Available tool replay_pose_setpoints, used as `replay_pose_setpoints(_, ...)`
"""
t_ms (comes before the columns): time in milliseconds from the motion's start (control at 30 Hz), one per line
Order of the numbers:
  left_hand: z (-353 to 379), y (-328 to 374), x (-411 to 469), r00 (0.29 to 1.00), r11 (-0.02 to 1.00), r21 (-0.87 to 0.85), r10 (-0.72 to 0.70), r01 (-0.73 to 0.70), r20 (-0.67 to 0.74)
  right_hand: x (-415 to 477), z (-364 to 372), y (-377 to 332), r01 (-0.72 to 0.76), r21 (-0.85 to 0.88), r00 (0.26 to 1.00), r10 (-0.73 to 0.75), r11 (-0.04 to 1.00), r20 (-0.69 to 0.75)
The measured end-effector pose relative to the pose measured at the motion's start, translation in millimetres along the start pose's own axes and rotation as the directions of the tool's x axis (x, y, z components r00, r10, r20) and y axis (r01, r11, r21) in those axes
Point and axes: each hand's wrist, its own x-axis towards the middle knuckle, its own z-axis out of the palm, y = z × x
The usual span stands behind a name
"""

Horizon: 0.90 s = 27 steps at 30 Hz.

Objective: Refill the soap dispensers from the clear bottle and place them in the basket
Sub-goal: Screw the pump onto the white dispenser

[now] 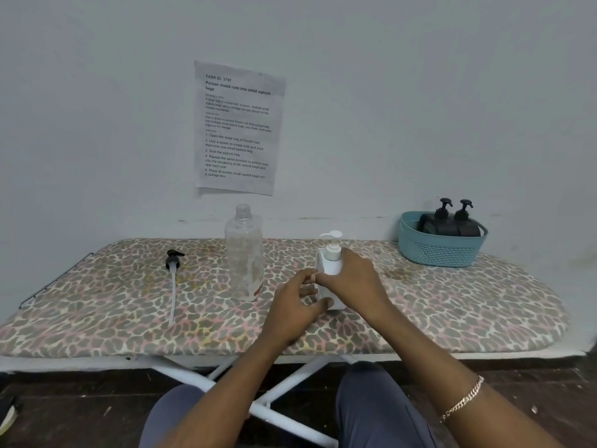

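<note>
Pale grey wall [420, 108] fills the head view, with a printed sheet [237, 127] taped to it above an ironing board [452, 305] in a spotted cover that serves as the worktop.

At the far right of the board, against the wall, a teal basket [439, 250] holds two black dispensers [449, 221] side by side, upright, with their pumps on. I judge that part of the job finished.

Near the middle stands the clear bottle [244, 253], uncapped and upright. It looks almost empty, with only a film or residue low inside. Well to its left a loose black pump [172, 258] lies flat, its long tube trailing toward the near edge. Which container it belongs to cannot be told.

Just right of the bottle stands the white dispenser [332, 263], with its white pump head seated on top. The right hand [355, 279] wraps around its body from the right side. The left hand [295, 305] closes on its lower part, fingers curled at the front and thumb near the base. Both hands hold it, and it seems to rest on the board.

The body is opaque, so its fill level cannot be seen. With the pump on and the bottle nearly drained, filling is probably done. What seems left is carrying this last dispenser to the basket, beside the black pair.
</note>
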Motion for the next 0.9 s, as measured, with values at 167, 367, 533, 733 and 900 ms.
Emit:
replay_pose_setpoints(167,6,-1,9,0.999,0.998,-0.05,0.033,-0.033,0.005,0,-8,-2,-0.008,-0.003,1.0,0.008,1.0,-0.022)
replay_pose_setpoints(367,25,24,50,0.994,0.991,-0.076,0.107,-0.107,-0.004,28,-43,1,-0.006,-0.028,0.994,0.003,1.0,-0.106)
replay_pose_setpoints(533,42,71,105,0.977,0.973,-0.094,0.211,-0.21,0.004,70,-94,3,0.02,-0.06,0.979,-0.032,0.998,-0.202)
replay_pose_setpoints(733,75,125,173,0.965,0.958,-0.133,0.262,-0.255,0.031,124,-160,19,0.01,-0.117,0.959,-0.043,0.993,-0.282)
replay_pose_setpoints(900,108,145,217,0.968,0.962,-0.158,0.237,-0.222,0.086,151,-193,38,0.002,-0.077,0.945,-0.027,0.997,-0.326)
